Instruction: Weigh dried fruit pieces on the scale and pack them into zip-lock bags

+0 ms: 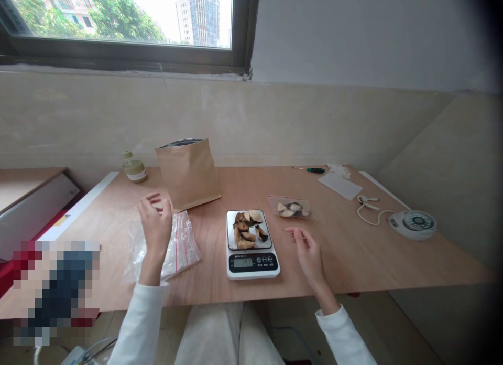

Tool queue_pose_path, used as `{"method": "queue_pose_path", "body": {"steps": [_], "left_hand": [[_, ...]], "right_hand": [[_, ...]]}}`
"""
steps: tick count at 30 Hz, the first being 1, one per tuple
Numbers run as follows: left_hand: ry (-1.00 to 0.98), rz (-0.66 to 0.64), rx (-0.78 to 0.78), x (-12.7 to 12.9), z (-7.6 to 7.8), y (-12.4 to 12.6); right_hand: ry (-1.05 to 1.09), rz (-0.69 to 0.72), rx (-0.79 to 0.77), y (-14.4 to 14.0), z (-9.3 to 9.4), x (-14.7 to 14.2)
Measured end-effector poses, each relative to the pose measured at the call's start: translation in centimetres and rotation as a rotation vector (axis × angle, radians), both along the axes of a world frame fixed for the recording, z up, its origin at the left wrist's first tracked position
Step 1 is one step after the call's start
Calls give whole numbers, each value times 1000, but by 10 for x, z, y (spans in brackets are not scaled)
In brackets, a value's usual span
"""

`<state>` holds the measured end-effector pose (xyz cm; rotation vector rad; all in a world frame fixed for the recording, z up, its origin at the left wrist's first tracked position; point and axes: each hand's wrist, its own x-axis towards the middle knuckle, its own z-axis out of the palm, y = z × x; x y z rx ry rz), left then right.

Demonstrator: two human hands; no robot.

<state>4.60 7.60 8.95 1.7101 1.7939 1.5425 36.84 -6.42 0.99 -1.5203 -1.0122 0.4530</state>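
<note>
Seated, we hover our left hand point(155, 218), fingers loose and empty, over clear zip bags point(176, 247); our right hand point(308, 255) waits open beside the white digital scale point(251, 262) holding dried brown slices point(247, 229).

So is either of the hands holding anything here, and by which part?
Nothing is clearly held. The left hand hovers open over the clear zip bags; whether it touches them cannot be told. The right hand is open and empty beside the scale.

Scale point(252, 264) readout too small, perhaps unreadable; pixelated patch point(56, 291) hides table's near-left corner
</note>
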Motion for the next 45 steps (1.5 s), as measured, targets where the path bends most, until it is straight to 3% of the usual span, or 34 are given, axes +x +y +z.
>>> {"method": "queue_pose_path", "body": {"steps": [3, 5, 9, 15, 19, 22, 25, 30, 35, 45], "left_hand": [[213, -52, -331, -7, -29, -19], [323, -109, -437, -8, -47, -29], [441, -95, -435, -9, -72, -37], [329, -65, -341, -20, -79, -40], [318, -132, -279, -23, -66, -51], [293, -91, -219, -12, -43, -65], [204, -74, -129, 10, -13, -83], [117, -252, 31, 46, 20, -109], [35, -455, 113, 60, 25, -117], [-16, -550, 70, 67, 25, -122]], "right_hand": [[56, -7, -10, -9, 0, -5], [68, 15, -12, -12, 2, -11], [70, 38, -14, -14, 7, -19], [133, 74, -7, -16, 19, -24], [152, 97, 10, -19, 26, -33], [132, 172, 23, -18, 36, -46], [82, 318, 46, -12, 54, -66], [-90, 620, 41, 5, 89, -106], [-136, 691, 36, 19, 105, -120], [-111, 715, 11, 19, 114, -99]]}}
